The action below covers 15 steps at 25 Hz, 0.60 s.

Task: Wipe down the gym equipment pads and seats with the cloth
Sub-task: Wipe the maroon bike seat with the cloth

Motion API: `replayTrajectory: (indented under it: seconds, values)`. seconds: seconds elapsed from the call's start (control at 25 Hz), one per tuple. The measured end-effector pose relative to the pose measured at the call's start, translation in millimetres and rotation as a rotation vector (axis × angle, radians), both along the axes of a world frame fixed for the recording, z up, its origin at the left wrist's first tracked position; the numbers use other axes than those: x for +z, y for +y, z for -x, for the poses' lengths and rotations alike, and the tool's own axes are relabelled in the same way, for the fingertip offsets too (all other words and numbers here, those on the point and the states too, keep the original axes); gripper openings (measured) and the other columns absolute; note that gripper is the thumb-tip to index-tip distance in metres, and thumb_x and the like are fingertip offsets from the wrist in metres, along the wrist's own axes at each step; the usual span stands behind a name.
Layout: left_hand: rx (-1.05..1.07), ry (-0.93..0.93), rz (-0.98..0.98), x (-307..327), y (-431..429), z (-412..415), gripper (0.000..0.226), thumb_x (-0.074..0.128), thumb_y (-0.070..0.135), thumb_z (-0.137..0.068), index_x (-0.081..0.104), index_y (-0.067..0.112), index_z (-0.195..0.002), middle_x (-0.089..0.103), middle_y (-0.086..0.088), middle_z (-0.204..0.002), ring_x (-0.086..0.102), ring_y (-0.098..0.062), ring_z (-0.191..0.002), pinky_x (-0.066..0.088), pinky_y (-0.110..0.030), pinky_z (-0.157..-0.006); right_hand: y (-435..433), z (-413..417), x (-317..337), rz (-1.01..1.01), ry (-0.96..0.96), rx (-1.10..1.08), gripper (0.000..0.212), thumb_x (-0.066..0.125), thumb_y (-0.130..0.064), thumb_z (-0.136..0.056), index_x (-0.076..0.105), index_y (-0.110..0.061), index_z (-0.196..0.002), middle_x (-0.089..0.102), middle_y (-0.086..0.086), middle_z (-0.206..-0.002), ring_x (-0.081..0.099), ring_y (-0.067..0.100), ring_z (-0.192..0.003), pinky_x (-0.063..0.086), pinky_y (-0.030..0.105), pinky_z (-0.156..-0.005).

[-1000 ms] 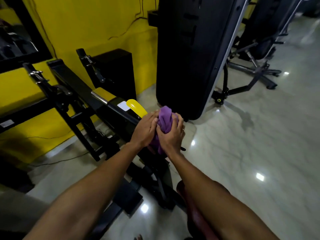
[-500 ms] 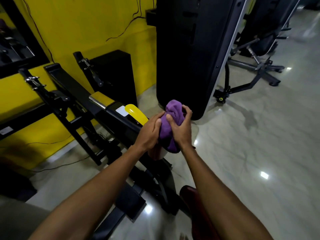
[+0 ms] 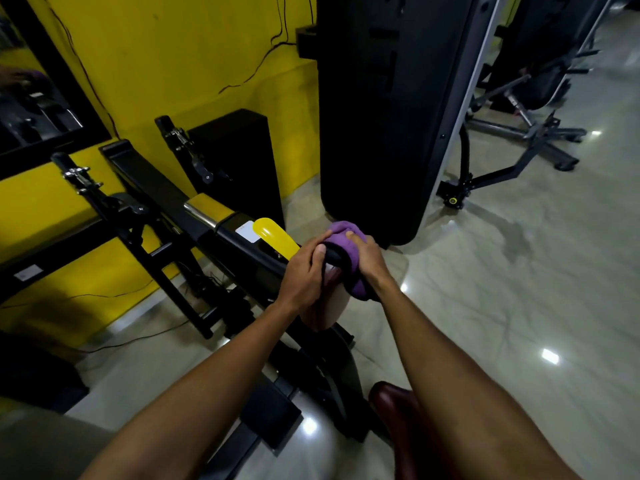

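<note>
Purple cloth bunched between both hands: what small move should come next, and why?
Likely drag the right hand, which grips the purple cloth, down the pad while the left hand holds it steady. The cloth is bunched at the pad's upper end, and the pad's pale lower part shows bare below both hands.

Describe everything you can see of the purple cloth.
The purple cloth looks soft and towel-like, bunched into a wad with folds, not spread flat. It drapes over the top of a pale pad on the black machine, showing above and below the right hand, which grips it. The left hand holds the pad beside it, touching its edge.
</note>
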<state>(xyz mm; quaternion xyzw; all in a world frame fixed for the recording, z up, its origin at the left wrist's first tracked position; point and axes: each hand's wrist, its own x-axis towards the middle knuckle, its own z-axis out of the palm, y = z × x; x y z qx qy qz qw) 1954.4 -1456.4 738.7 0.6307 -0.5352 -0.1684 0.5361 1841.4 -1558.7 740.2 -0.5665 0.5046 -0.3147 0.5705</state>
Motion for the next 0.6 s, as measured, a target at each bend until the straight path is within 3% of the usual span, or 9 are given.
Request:
replayTrajectory:
  seconds: [0.08, 0.16, 0.24, 0.36, 0.48, 0.52, 0.6]
  values:
    - [-0.005, -0.003, 0.007, -2, 0, -2, 0.042, 0.034, 0.028, -0.106, 0.057, 0.016, -0.138, 0.059, 0.003, -0.139, 0.051, -0.006, -0.130, 0.038, -0.023, -0.110, 28, 5, 4, 0.172, 0.067, -0.053, 0.085, 0.049, -0.080, -0.082, 0.046, -0.024, -0.147, 0.053, 0.007, -0.144, 0.052, 0.021, -0.129, 0.044, 0.034, -0.107]
    - [-0.015, 0.009, 0.022, -5, -1, -3, 0.043, 0.031, 0.027, -0.106, 0.056, 0.016, -0.139, 0.058, 0.002, -0.139, 0.051, -0.007, -0.131, 0.038, -0.022, -0.108, 59, 9, -1, 0.383, 0.090, -0.024, 0.080, 0.050, -0.078, -0.083, 0.028, -0.045, -0.153, 0.036, -0.002, -0.155, 0.038, 0.013, -0.133, 0.037, 0.031, -0.105]
    - [-0.015, 0.005, 0.018, -6, -2, -3, 0.042, 0.031, 0.025, -0.107, 0.054, 0.017, -0.141, 0.057, 0.002, -0.140, 0.050, -0.006, -0.131, 0.037, -0.020, -0.108, 63, 1, -10, 0.445, 0.129, -0.039, 0.064, 0.050, -0.074, -0.084, 0.043, -0.047, -0.142, 0.037, 0.000, -0.148, 0.041, 0.017, -0.130, 0.039, 0.032, -0.100]
    - [0.009, -0.044, 0.014, -4, -2, -2, 0.042, 0.035, 0.025, -0.105, 0.054, 0.016, -0.142, 0.055, 0.002, -0.143, 0.048, -0.006, -0.134, 0.035, -0.021, -0.111, 24, -6, -19, 0.220, -0.017, -0.082, 0.051, 0.052, -0.066, -0.085, 0.067, -0.032, -0.121, 0.059, 0.000, -0.131, 0.057, 0.021, -0.120, 0.046, 0.037, -0.104]
    - [0.012, -0.090, -0.001, 1, 0, 1, 0.041, 0.035, 0.025, -0.104, 0.058, 0.016, -0.138, 0.056, 0.003, -0.143, 0.047, -0.006, -0.135, 0.034, -0.025, -0.114, -2, -7, -21, -0.242, -0.260, -0.099, 0.030, 0.055, -0.039, -0.098, 0.076, -0.018, -0.104, 0.075, 0.007, -0.106, 0.068, 0.026, -0.101, 0.054, 0.031, -0.078]
    - [0.012, -0.099, -0.015, 2, 1, 1, 0.041, 0.035, 0.024, -0.104, 0.059, 0.016, -0.137, 0.056, 0.004, -0.142, 0.047, -0.005, -0.135, 0.035, -0.025, -0.114, -2, -8, -16, -0.278, -0.248, -0.101, 0.029, 0.054, -0.034, -0.099, 0.076, -0.015, -0.105, 0.075, 0.008, -0.106, 0.068, 0.027, -0.101, 0.053, 0.030, -0.074]
    - [0.004, -0.124, -0.026, 4, 2, -1, 0.042, 0.034, 0.024, -0.103, 0.059, 0.014, -0.136, 0.057, 0.003, -0.140, 0.049, -0.007, -0.133, 0.037, -0.028, -0.113, 11, -7, -4, -0.142, -0.237, -0.137, 0.032, 0.055, -0.036, -0.093, 0.072, -0.023, -0.116, 0.070, 0.001, -0.120, 0.065, 0.024, -0.112, 0.053, 0.031, -0.086]
